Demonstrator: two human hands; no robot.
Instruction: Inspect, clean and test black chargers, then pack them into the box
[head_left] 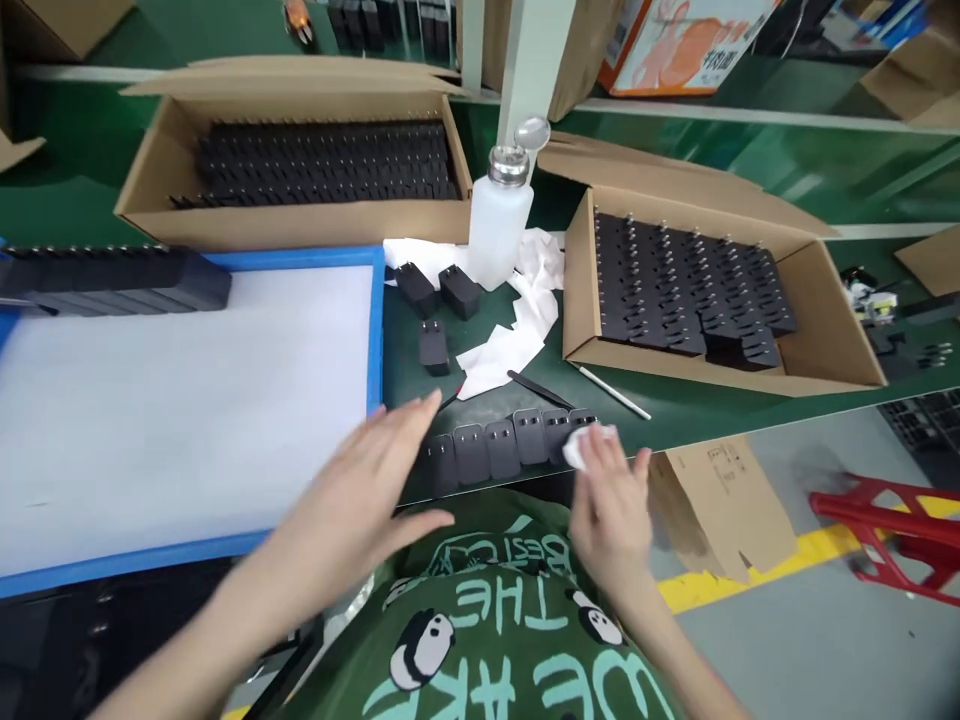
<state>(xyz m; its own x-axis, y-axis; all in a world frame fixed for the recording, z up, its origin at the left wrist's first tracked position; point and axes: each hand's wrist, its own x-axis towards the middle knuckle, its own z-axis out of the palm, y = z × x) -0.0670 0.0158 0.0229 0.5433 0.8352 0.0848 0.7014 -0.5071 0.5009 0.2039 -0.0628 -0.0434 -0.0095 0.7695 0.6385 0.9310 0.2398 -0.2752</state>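
Note:
A row of black plug adapters (pixel 503 448) lies along the table's front edge, prongs upward. My left hand (pixel 367 480) is at the row's left end, fingers stretched out and thumb apart, with nothing in it. At the right end, my right hand (pixel 611 500) presses a white wipe (pixel 576 448) against the last adapter. Beyond the row, a few loose adapters (pixel 433 347) sit beside crumpled white cloth (pixel 506 350). A white bottle with a metal cap (pixel 499 220) stands on part of that cloth. Black tweezers (pixel 540 388) lie just behind the row.
Cardboard boxes full of adapters stand at the back left (pixel 300 222) and at the right (pixel 720 375). A blue-framed white tray (pixel 187 420) at left bears more adapters (pixel 120 280). A white stick (pixel 615 392) lies before the right box. A red stool (pixel 892 530) stands on the floor.

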